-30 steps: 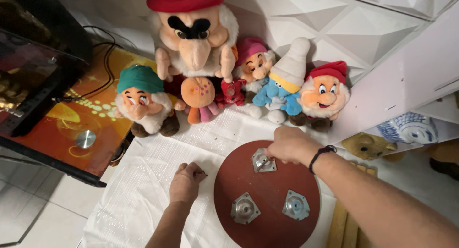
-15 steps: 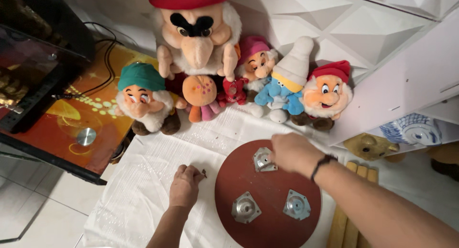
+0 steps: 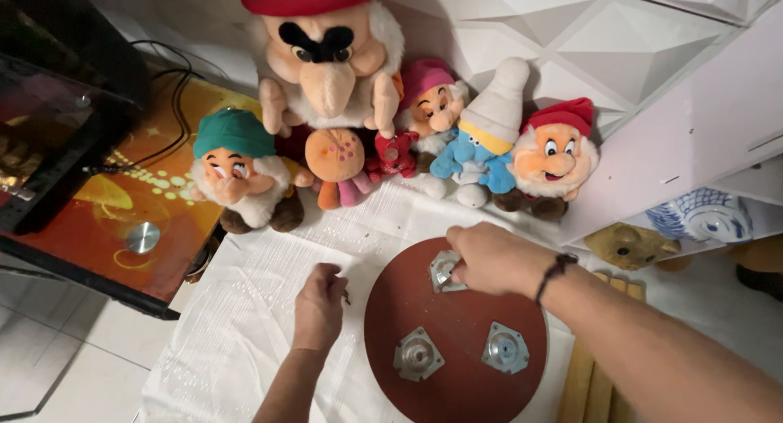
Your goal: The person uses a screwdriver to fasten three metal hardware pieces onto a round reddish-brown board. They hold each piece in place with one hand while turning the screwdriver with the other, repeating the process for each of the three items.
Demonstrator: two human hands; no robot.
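Left hand has slid closer to the round brown board, curled, pinching small screws. Right hand stays pressed on the top metal mounting plate. Board lies flat on white cloth; looks stiff, fairly heavy, best gripped by the rim.

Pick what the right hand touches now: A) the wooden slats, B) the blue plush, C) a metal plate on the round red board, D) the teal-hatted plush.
C: the right hand rests on the top metal plate of the round red board, apart from the plush toys.
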